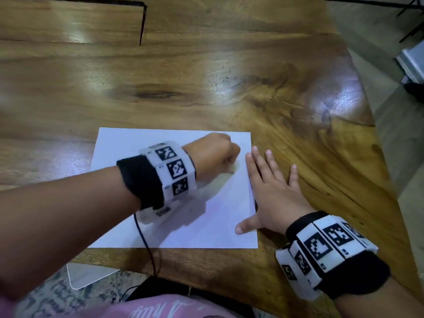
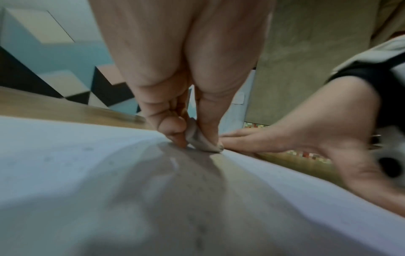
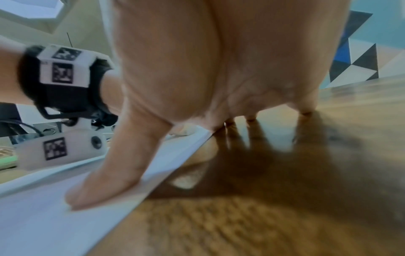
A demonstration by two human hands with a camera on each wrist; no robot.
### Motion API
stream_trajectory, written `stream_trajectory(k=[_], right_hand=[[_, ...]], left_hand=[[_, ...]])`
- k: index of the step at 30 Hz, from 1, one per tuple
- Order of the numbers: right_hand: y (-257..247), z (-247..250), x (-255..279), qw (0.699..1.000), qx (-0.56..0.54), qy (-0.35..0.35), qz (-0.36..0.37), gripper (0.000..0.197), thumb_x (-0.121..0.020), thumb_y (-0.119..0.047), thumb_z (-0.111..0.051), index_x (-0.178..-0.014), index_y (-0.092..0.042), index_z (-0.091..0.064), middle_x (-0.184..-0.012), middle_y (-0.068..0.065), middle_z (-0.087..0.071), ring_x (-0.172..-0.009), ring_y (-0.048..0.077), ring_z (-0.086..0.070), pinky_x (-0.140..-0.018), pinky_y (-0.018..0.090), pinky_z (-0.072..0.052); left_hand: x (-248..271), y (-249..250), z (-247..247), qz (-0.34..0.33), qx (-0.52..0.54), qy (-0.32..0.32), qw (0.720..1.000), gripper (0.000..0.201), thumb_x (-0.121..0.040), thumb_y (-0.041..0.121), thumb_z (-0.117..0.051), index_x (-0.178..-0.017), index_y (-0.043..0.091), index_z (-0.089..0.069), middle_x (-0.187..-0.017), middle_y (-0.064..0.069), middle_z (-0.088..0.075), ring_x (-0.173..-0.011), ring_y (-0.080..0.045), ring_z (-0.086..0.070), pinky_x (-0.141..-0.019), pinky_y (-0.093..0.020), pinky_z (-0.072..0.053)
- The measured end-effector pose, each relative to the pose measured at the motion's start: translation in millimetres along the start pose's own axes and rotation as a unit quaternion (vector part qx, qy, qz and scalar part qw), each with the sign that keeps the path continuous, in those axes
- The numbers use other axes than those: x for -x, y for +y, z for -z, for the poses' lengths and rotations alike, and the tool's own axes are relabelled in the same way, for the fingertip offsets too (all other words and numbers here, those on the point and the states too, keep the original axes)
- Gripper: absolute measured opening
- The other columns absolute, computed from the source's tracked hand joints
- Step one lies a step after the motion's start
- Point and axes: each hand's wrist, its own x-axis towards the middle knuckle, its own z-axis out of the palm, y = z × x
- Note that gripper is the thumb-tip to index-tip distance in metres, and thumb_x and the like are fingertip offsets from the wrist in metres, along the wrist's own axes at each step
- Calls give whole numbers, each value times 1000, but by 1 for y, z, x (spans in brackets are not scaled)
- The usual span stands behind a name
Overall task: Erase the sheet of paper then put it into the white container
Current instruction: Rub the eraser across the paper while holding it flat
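A white sheet of paper (image 1: 128,148) lies flat on the wooden table near its front edge. My left hand (image 1: 218,154) is curled over the sheet's upper right part. In the left wrist view its thumb and fingers pinch a small grey eraser (image 2: 198,138) whose tip touches the sheet of paper (image 2: 65,155). My right hand (image 1: 273,187) lies flat with fingers spread at the sheet's right edge. Its thumb (image 3: 103,181) presses on the sheet of paper (image 3: 32,225) while its fingers rest on the wood. A white container corner (image 1: 85,275) shows below the table's front edge.
The wooden table (image 1: 206,76) stretches far ahead and to the left, with a curved edge on the right (image 1: 367,106). A black cable (image 1: 146,244) hangs from my left wrist over the front edge. Floor and dark furniture legs (image 1: 410,24) lie beyond the right side.
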Motion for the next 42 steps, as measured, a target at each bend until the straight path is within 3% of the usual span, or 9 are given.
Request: stream_trajectory(k=[3,8,13,17,22,29,34,37,42], right_hand=[[0,0,0,1000,0,-2,0,150,-51,-73,-71,-135,-20,41,-138,-9,52,-125,12,46,-110,62,13],[0,0,-1,1000,-5,-7,-2,150,-52,-72,-72,-137,-19,39,-138,-8,53,-129,15,45,-110,62,13],[-1,0,0,1000,-1,-1,-1,150,-51,-73,-71,-138,-19,38,-139,-9,52,-130,16,44,-111,63,12],[-1,1,0,1000,2,-4,-4,150,-52,-73,-71,-137,-19,40,-138,-9,53,-132,16,44,-111,63,12],[-1,0,4,1000,2,26,17,146,-53,-71,-72,-137,-23,38,-141,-10,50,-131,14,44,-111,57,18],[0,1,2,999,1,25,44,141,-57,-69,-71,-141,-27,33,-143,-18,45,-130,10,43,-109,54,22],[1,1,1,999,-9,17,46,141,-58,-68,-72,-142,-27,33,-135,-20,49,-131,13,44,-109,56,21],[1,0,0,999,-16,18,49,141,-58,-67,-73,-141,-27,33,-134,-21,50,-130,12,45,-109,55,22],[1,-1,0,998,-15,24,49,141,-57,-67,-73,-141,-28,34,-140,-19,47,-130,13,45,-108,56,22]], left_hand=[[2,2,-1,-3,6,19,1000,4,-78,11,-60,-77,8,-59,-80,-5,-48,-81,-30,-54,-70,-33,-41],[55,18,-31,-96,1,-85,992,11,-82,16,-53,-76,9,-59,-84,-7,-54,-77,-25,-51,-67,-33,-41],[19,1,-6,-22,21,1,1000,7,-80,13,-58,-78,7,-59,-80,-3,-44,-76,-24,-47,-66,-27,-32],[14,-6,-12,30,23,78,996,8,-82,13,-58,-77,6,-57,-81,-7,-49,-76,-30,-52,-70,-37,-46],[18,-2,-12,47,16,89,995,10,-83,17,-58,-80,8,-58,-86,-11,-53,-77,-32,-54,-71,-43,-49],[23,11,-11,67,-13,42,997,11,-88,16,-50,-87,5,-51,-87,-12,-49,-82,-34,-54,-71,-38,-45],[62,29,-29,-15,-22,-105,994,10,-91,17,-41,-81,17,-45,-92,-8,-47,-93,-31,-52,-71,-30,-32],[66,24,-25,8,27,-136,990,17,-90,21,-42,-88,10,-55,-76,5,-47,-91,-30,-53,-70,-25,-32],[25,5,-3,62,-2,9,998,9,-87,15,-48,-90,7,-51,-89,-15,-51,-81,-35,-55,-71,-39,-46]])
